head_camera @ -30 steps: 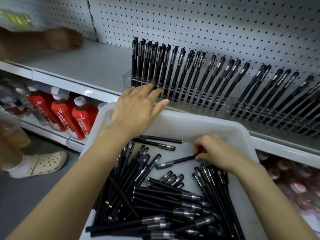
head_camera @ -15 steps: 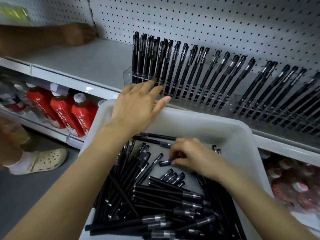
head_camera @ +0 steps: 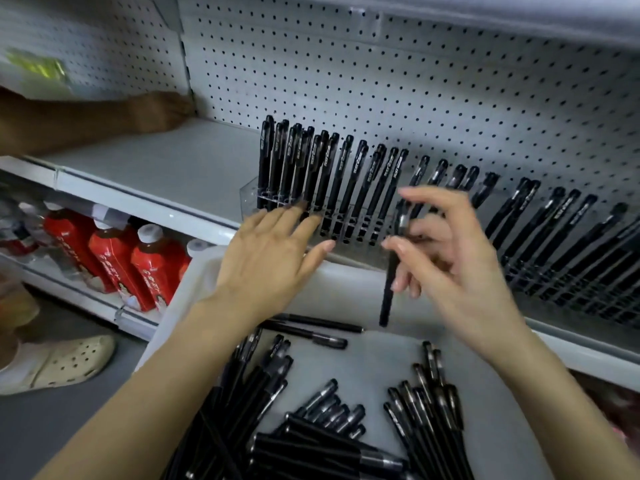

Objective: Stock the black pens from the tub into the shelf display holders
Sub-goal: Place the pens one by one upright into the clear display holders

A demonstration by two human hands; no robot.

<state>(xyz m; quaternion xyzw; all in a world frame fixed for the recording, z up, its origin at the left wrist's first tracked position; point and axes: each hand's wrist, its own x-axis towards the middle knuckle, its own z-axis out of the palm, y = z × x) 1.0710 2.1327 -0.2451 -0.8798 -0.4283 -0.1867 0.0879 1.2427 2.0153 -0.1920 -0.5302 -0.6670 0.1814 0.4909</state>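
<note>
Above the far wall of the tub (head_camera: 346, 282), our right hand (head_camera: 460, 265) pinches 1 black pen (head_camera: 388, 285) near its upper end, the other fingers spread loose. The pen's long axis runs nearly upright, with its lower end hanging just over the tub and its upper end in front of the clear holder (head_camera: 248, 202). Our left hand (head_camera: 273, 251) lies flat, fingers straight, tips touching the holder's front below the standing pens (head_camera: 329, 178). 0.5 s ago the right hand was down among the loose pens (head_camera: 311, 431); it has since risen.
</note>
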